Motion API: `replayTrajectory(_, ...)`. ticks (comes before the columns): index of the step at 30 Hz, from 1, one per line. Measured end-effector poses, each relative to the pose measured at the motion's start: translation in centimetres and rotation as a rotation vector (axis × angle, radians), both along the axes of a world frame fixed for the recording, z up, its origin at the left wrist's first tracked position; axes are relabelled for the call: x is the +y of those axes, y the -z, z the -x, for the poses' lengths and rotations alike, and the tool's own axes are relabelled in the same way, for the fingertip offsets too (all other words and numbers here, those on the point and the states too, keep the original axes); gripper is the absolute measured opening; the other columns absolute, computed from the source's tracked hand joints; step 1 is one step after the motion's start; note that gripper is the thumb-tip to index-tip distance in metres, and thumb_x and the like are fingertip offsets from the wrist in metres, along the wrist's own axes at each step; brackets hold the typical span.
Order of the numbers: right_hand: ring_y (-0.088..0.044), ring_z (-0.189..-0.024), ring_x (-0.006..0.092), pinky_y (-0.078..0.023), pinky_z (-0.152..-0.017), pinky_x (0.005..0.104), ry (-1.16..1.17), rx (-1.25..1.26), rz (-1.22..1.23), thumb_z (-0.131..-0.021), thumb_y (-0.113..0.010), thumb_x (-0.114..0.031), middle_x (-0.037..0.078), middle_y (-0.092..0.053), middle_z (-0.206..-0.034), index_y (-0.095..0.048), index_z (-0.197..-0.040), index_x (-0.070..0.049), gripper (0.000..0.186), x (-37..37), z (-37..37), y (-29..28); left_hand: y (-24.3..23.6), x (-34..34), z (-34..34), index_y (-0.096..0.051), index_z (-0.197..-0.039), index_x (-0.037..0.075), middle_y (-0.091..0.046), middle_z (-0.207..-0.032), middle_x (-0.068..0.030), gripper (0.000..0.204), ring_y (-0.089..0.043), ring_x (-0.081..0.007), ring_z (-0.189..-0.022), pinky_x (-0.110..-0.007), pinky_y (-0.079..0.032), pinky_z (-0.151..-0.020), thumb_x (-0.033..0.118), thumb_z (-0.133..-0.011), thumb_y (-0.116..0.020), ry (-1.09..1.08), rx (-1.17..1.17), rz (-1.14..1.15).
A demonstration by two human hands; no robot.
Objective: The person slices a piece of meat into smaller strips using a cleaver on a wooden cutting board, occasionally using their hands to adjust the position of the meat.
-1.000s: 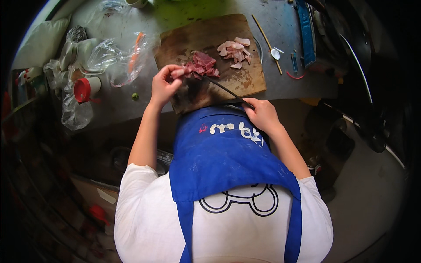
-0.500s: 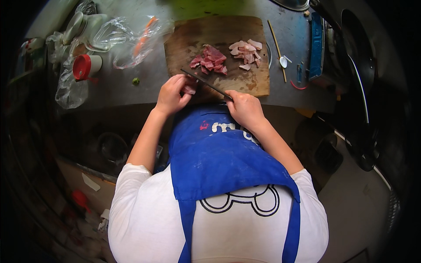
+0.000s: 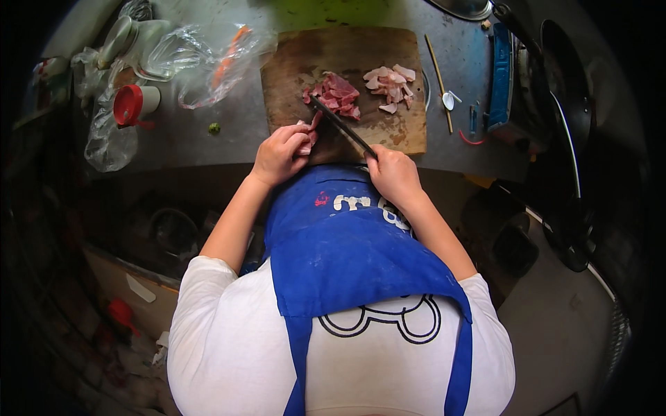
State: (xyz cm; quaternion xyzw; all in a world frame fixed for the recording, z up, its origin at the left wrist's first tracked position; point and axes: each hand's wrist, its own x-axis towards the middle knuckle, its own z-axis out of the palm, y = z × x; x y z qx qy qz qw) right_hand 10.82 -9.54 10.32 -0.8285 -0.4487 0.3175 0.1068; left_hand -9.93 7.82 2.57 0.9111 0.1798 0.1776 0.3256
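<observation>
A wooden cutting board (image 3: 291, 62) lies on the counter in front of me. My right hand (image 3: 393, 172) is closed round the handle of a dark knife (image 3: 341, 125), whose blade points up and left toward a pile of red meat slices (image 3: 338, 96). Near the board's front left corner, my left hand (image 3: 279, 154) is closed on a piece of pink meat (image 3: 305, 142); the knife is just right of that piece. A second pile, of paler pink slices (image 3: 393, 83), rests at the right of the board.
Left of the board lie a clear plastic bag (image 3: 191, 55), a red-lidded container (image 3: 133, 105) and a small green bit (image 3: 214, 128). Along the right are a thin stick (image 3: 438, 80), a white spoon (image 3: 448, 102), a blue box (image 3: 500, 73) and dark pans (image 3: 555, 62).
The knife has moved right, away from my left fingers, and its blade now tilts more steeply toward the red pile. More of the held meat shows beside my left hand.
</observation>
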Motion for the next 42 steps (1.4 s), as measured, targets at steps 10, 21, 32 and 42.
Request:
replayTrajectory(10,-0.071,-0.083,0.0389,-0.056,-0.075,0.0498,-0.026,-0.019,-0.036,-0.095,-0.061,-0.021,0.019,-0.073,-0.088,-0.07,-0.108,-0.007,0.022,-0.2,0.1,-0.5,-0.2,-0.1,-0.8,-0.069,-0.106,0.011,-0.068,-0.115,-0.0062,0.034,-0.066,-0.0282,-0.102,-0.038,-0.057,-0.085,0.008,-0.073,-0.076,-0.079,0.051,-0.052)
replayTrajectory(21,-0.07,-0.076,0.0435,-0.055,-0.07,0.0534,-0.145,-0.037,0.012,-0.092,-0.055,-0.014,0.024,-0.07,-0.077,-0.061,-0.085,0.001,0.017,2.8,2.2,1.4,0.0,-0.5,-1.2,-0.073,-0.098,0.012,-0.067,-0.106,-0.0092,0.026,-0.065,-0.0295,-0.099,-0.039,-0.056,-0.082,0.009,-0.072,-0.073,-0.089,0.196,0.002)
replayTrajectory(32,-0.069,-0.078,0.0439,-0.055,-0.072,0.0534,-0.038,0.0,-0.079,-0.096,-0.059,-0.021,0.024,-0.07,-0.08,-0.069,-0.098,-0.003,0.021,2.3,0.5,1.6,0.5,-0.2,-2.7,-0.072,-0.104,0.008,-0.07,-0.104,-0.0112,0.029,-0.069,-0.0315,-0.096,-0.039,-0.057,-0.083,0.007,-0.075,-0.072,-0.291,0.018,0.304)
replayTrajectory(42,-0.069,-0.078,0.0438,-0.055,-0.072,0.0518,-0.137,-0.025,0.082,-0.092,-0.057,-0.013,0.025,-0.069,-0.081,-0.068,-0.1,0.0,0.019,0.9,1.3,0.1,0.8,-1.1,-2.4,-0.07,-0.107,0.008,-0.067,-0.103,-0.012,0.037,-0.067,-0.0338,-0.092,-0.042,-0.057,-0.079,0.008,-0.071,-0.076,-0.232,0.146,0.137)
